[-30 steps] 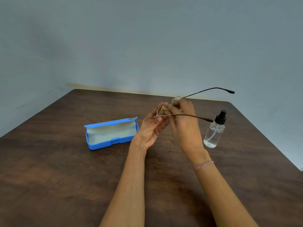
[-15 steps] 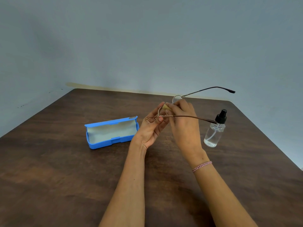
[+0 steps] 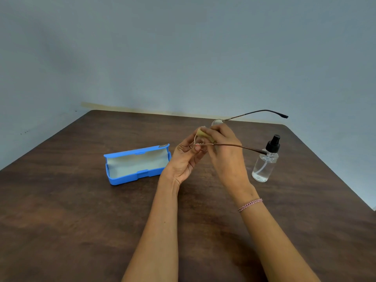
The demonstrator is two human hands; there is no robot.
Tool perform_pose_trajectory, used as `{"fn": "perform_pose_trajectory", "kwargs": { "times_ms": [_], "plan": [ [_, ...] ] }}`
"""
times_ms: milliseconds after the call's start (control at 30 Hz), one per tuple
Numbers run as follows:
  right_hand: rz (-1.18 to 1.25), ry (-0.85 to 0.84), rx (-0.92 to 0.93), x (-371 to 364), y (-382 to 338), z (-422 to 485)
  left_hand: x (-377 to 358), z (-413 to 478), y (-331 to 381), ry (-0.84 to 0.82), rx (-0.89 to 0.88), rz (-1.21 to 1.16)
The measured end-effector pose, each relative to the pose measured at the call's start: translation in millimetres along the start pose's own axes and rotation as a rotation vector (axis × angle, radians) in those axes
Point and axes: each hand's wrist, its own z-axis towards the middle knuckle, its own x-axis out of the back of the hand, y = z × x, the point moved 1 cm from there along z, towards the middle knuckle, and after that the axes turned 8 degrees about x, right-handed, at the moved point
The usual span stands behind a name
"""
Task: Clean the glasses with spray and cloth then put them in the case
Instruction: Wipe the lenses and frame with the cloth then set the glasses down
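Thin-framed glasses (image 3: 236,146) are held above the middle of the table, both temples pointing right. My left hand (image 3: 186,159) pinches the frame at the near lens. My right hand (image 3: 225,157) pinches a small yellow cloth (image 3: 203,134) against that lens. The far lens (image 3: 217,122) shows just above my right fingers. An open blue case (image 3: 136,165) with a pale lining lies to the left of my hands. A clear spray bottle (image 3: 264,163) with a black pump top stands upright to the right, just behind the near temple's tip.
The dark wooden table (image 3: 81,220) ends at a grey wall behind and drops off along its right edge (image 3: 345,186). A beaded bracelet (image 3: 250,204) is on my right wrist.
The glasses have tilted slightly, the far temple rising and the near temple's tip moving toward the bottle. The cloth has shifted a little on the lens. Case and bottle have not moved.
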Motion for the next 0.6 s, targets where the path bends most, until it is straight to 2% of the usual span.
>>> {"fn": "perform_pose_trajectory", "kwargs": {
  "times_ms": [167, 333, 433, 600],
  "plan": [
    [0.109, -0.126, 0.093, 4.9, 4.6, 3.3, 3.3, 0.0, 2.4, -0.022, -0.037, -0.013],
    [-0.059, -0.056, 0.047, 8.9, 10.7, 1.6, 3.4, 1.3, 1.1, -0.032, -0.009, 0.036],
    [-0.034, -0.054, 0.076, 2.2, 5.2, 0.3, 3.5, 0.4, 1.6, -0.024, -0.010, 0.033],
    [0.058, -0.150, 0.148, 5.5, 9.5, 2.8, 4.0, 1.1, 2.4, 0.023, -0.065, 0.015]
  ]
}}
